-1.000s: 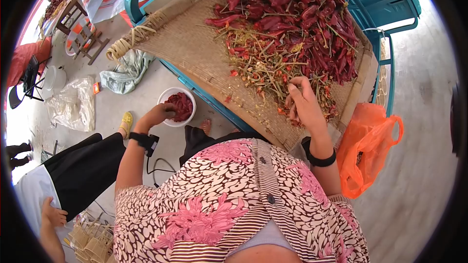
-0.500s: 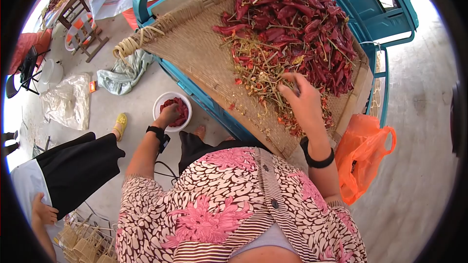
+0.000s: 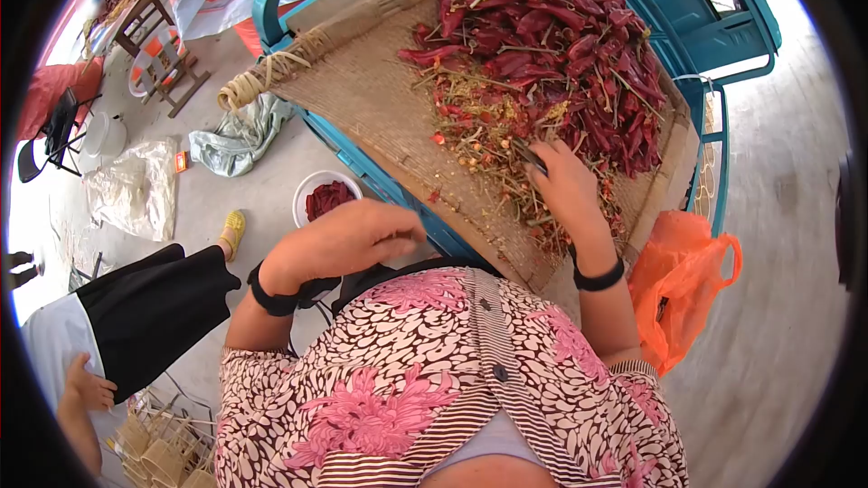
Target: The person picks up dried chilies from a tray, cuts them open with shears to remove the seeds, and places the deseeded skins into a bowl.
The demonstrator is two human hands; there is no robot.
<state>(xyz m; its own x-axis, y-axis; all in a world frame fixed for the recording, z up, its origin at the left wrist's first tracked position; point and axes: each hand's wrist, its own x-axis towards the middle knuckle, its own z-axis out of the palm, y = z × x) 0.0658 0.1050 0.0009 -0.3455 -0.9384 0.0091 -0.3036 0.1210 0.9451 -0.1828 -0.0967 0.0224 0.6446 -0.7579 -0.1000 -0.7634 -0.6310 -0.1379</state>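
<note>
A woven tray (image 3: 362,81) carries a heap of dried red chili peppers (image 3: 561,27). Loose stems and seed scraps (image 3: 479,145) lie along the heap's near side. My right hand (image 3: 565,185) is down among these scraps, fingers closed on a small dark tool (image 3: 535,159), mostly hidden by the fingers. My left hand (image 3: 348,235) hovers in front of my body, left of the tray, its fingers loosely curled and apart from the thumb, with nothing seen in them. Beyond it on the floor stands a white bowl (image 3: 299,208) containing red pepper pieces (image 3: 327,199).
The tray rests on a teal metal cart (image 3: 344,158). An orange plastic bag (image 3: 674,298) hangs at its right corner. Another person in a black skirt (image 3: 149,316) stands at left. Plastic bags (image 3: 136,190), a wooden chair (image 3: 158,50) and baskets (image 3: 163,456) are around the floor.
My left hand has come out of the white bowl and risen back toward the tray. My right hand has shifted slightly among the scraps, its fingers lower and more closed.
</note>
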